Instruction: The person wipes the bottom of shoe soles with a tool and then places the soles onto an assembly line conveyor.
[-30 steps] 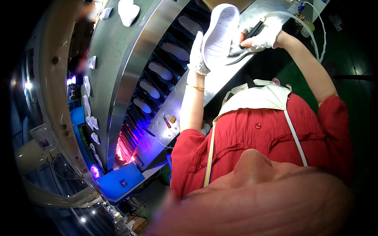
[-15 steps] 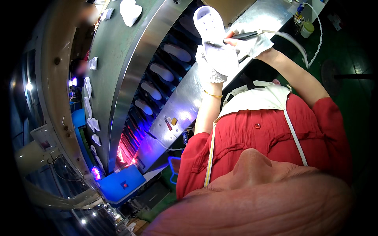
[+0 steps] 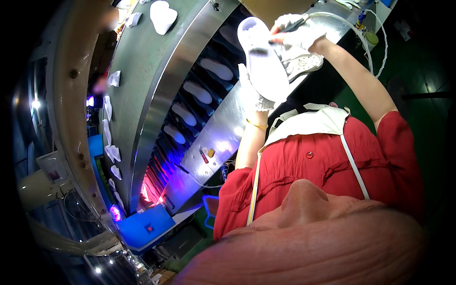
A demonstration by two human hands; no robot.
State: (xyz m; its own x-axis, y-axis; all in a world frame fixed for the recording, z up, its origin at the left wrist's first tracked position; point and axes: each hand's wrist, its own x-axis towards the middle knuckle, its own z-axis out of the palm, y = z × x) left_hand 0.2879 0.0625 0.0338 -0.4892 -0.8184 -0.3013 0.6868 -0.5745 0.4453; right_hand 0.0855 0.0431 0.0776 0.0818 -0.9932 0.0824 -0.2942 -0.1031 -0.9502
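A white shoe sole (image 3: 270,71) is tilted up over the metal bench, with a dark patch across its upper middle. My left hand (image 3: 248,92), in a white glove, is closed on the sole at its lower left edge; part of the palm is hidden behind it. My right hand (image 3: 297,39), also gloved with some fingertips bare, grips a dark-handled brush (image 3: 296,23) fed by a clear hose (image 3: 332,17). Its tip is close to the sole's right edge. Below that hand a pale shoe upper with eyelets (image 3: 306,61) rests on the bench.
Left of the metal bench (image 3: 216,128), several soles (image 3: 197,91) sit in a dark rack. A green conveyor (image 3: 137,61) beyond carries white pieces (image 3: 163,17). A small red tool (image 3: 204,156) and a tan block (image 3: 211,153) lie on the bench. A green-lidded pot (image 3: 370,39) stands far right.
My right hand and the brush have moved up and away from the sole's middle, uncovering the shoe upper. The sole has shifted slightly down and right with my left hand.
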